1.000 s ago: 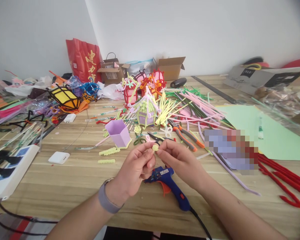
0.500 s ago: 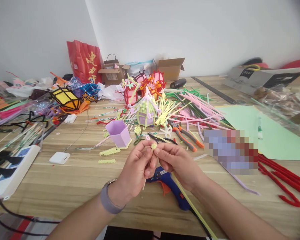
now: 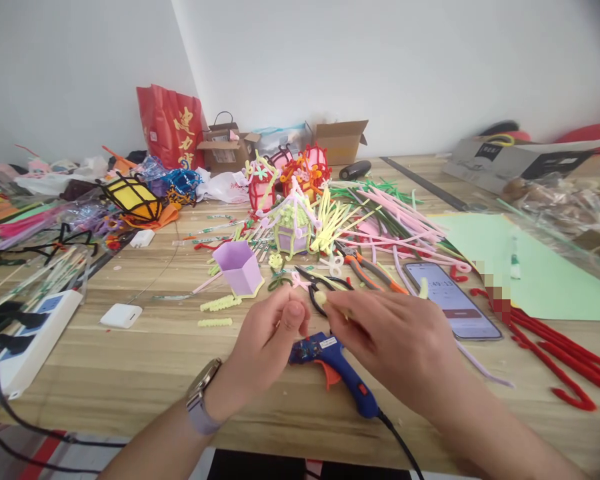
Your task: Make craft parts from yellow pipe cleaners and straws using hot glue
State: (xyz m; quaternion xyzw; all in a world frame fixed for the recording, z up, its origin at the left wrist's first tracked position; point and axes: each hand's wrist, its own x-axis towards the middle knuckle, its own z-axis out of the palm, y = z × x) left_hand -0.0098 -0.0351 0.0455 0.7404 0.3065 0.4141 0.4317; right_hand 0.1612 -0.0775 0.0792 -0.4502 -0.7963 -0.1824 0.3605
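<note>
My right hand [image 3: 405,343] is closed on a pale yellow pipe cleaner [image 3: 321,298]; a rounded end shows at the fingertips and another bit sticks up behind the knuckles. Beside it, my left hand [image 3: 273,340] has its fingers curled together, and what they hold, if anything, is hidden. Under both hands lies a blue glue gun [image 3: 347,370] with an orange trigger. Just beyond are black-handled scissors [image 3: 317,293], partly covered by my right hand. A lilac hexagonal cup [image 3: 239,270] with a yellow rim at its base stands to the left, near two yellow twisted strips [image 3: 220,303].
A lilac and yellow pipe-cleaner lantern [image 3: 293,223] stands mid-table, with loose pipe cleaners [image 3: 400,213] around it. Orange-handled pliers [image 3: 367,270] and a phone [image 3: 453,300] lie to the right. At left are a power strip [image 3: 35,340] and white adapter [image 3: 121,315].
My hands have moved apart at the fingertips. The right hand has turned over and shifted right with the yellow pipe cleaner, whose long tail no longer hangs across the glue gun.
</note>
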